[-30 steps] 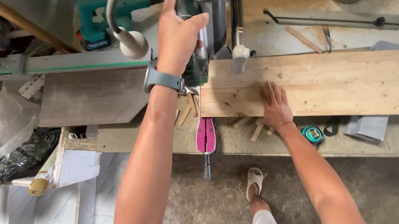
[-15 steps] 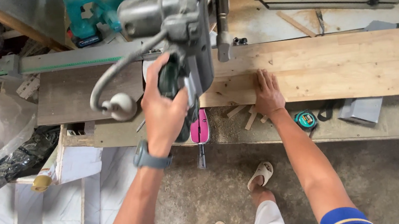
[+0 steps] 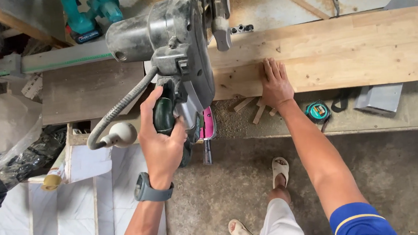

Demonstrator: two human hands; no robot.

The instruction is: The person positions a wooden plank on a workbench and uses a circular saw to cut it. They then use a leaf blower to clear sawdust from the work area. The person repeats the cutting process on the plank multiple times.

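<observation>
My left hand (image 3: 160, 143) is closed around the saw handle (image 3: 165, 117); my right hand (image 3: 275, 82) lies open, flat on the plank (image 3: 343, 52), at three o'clock from the saw (image 3: 173, 40).

Workbench (image 3: 417, 111): wood plank (image 3: 343, 52), tape measure (image 3: 317, 111), wood offcuts (image 3: 255, 110), sawdust (image 3: 229, 123), grey block (image 3: 379, 99).

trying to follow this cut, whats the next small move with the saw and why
Probably ease the miter saw down into the plank: the left hand already grips its handle and the right hand lies flat on the wood, beside the blade.
</observation>
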